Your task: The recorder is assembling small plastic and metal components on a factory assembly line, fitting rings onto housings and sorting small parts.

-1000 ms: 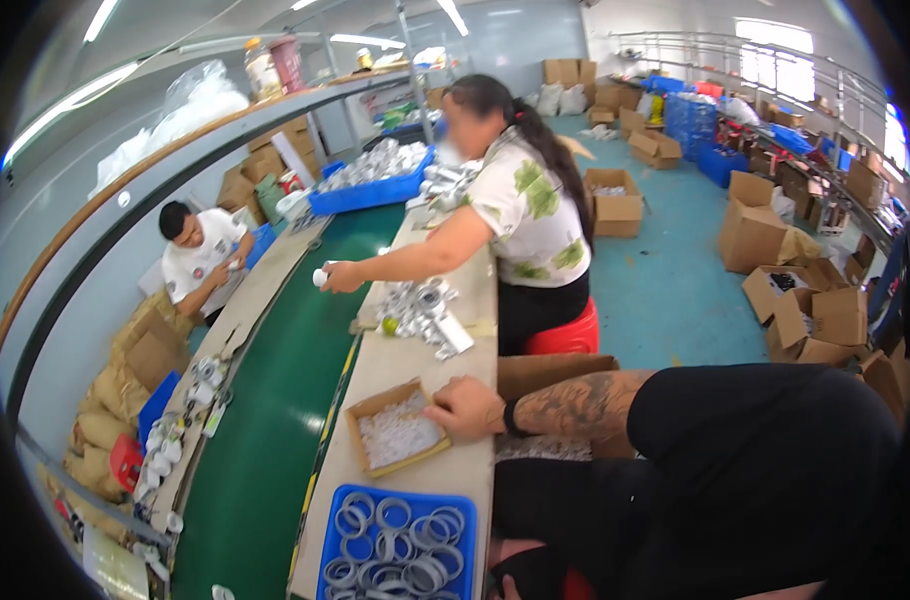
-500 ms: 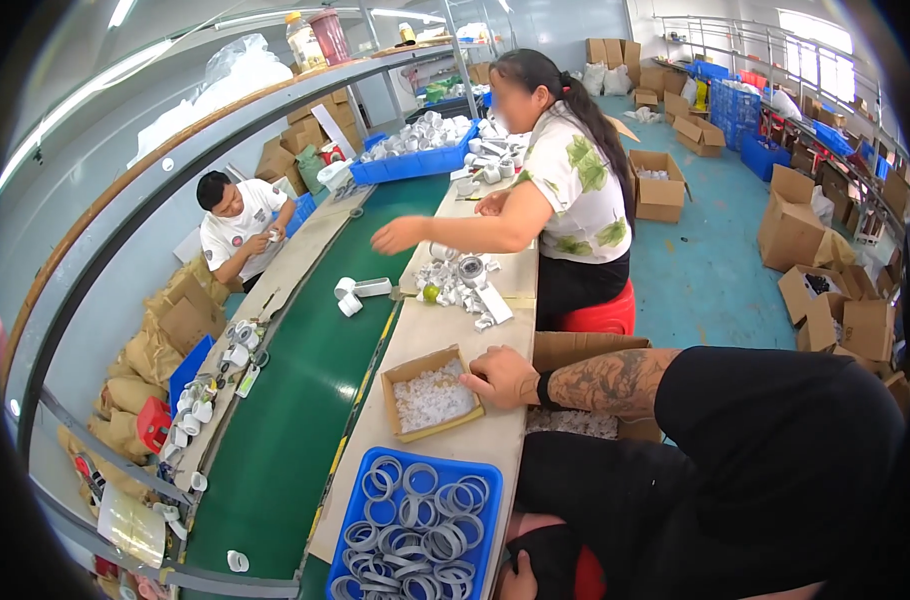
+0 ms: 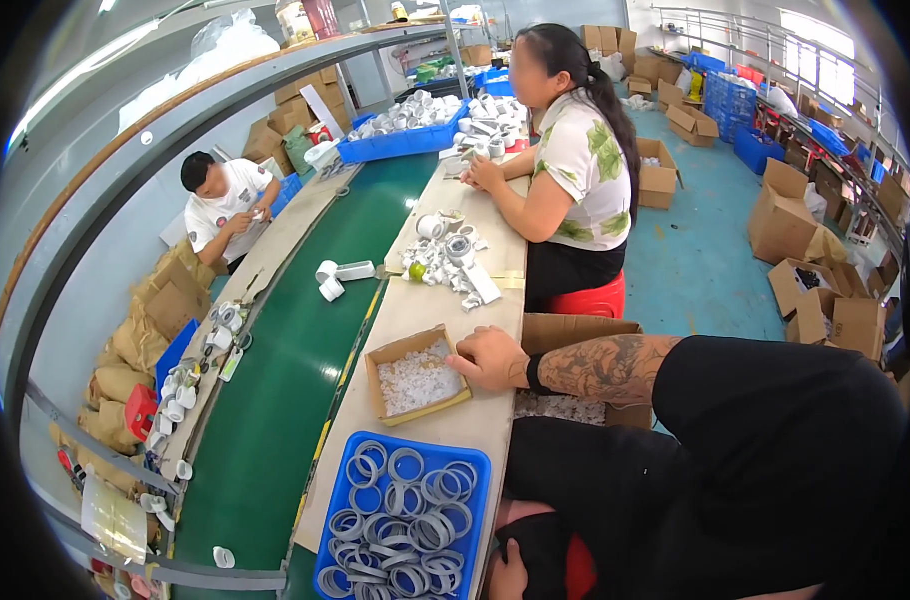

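My right hand (image 3: pixel 491 359) lies over the right rim of a small open cardboard box (image 3: pixel 446 402), fingers curled at its edge. Small whitish translucent pieces (image 3: pixel 415 382) fill the box. Low in the picture, my left hand (image 3: pixel 510 575) is by my lap beside black cloth; the lower edge cuts it off and its fingers barely show. Nearest to it on the table is a blue tray (image 3: pixel 483 480) of grey rings (image 3: pixel 430 527). Beyond the box lies a pile of white plastic parts (image 3: pixel 445 260) with a round grey-rimmed piece and a small green item.
A green conveyor belt (image 3: pixel 275 400) runs along the table, carrying a white handled part (image 3: pixel 341 277). One co-worker (image 3: pixel 580 170) sits on a red stool (image 3: pixel 590 297), another (image 3: pixel 225 205) across the belt. A large cardboard box (image 3: pixel 575 328) stands under my right forearm.
The nearer co-worker has drawn back an arm from over the belt and now sits more upright, hands together at the table. My view has shifted slightly; my right hand stays at the box.
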{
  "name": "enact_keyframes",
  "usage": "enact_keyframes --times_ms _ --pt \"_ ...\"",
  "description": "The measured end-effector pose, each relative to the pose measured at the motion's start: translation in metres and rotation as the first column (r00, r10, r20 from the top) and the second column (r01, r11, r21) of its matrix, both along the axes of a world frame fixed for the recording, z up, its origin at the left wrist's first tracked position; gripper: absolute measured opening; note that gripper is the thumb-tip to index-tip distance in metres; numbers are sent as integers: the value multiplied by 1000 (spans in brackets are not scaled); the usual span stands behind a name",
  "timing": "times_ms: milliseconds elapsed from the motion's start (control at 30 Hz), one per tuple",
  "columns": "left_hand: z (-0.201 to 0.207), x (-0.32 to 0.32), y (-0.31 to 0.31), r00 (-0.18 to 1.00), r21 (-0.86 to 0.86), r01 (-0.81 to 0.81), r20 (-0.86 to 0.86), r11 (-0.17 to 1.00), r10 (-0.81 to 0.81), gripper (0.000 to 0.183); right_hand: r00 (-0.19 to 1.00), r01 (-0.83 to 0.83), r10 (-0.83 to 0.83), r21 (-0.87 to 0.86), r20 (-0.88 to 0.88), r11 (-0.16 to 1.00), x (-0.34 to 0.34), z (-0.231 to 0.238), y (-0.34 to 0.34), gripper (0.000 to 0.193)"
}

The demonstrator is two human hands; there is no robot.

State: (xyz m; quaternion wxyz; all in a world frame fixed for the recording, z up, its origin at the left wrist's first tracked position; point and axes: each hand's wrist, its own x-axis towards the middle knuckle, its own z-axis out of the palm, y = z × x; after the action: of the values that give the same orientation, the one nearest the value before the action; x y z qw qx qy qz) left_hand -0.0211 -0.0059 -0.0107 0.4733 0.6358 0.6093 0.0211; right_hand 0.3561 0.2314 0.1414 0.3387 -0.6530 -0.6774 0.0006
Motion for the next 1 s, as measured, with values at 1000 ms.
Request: enact_keyframes --times_ms 1000 --pt "38 1 2 993 -108 -80 82 991 89 86 999 -34 35 67 -1 997 -8 -4 6 56"
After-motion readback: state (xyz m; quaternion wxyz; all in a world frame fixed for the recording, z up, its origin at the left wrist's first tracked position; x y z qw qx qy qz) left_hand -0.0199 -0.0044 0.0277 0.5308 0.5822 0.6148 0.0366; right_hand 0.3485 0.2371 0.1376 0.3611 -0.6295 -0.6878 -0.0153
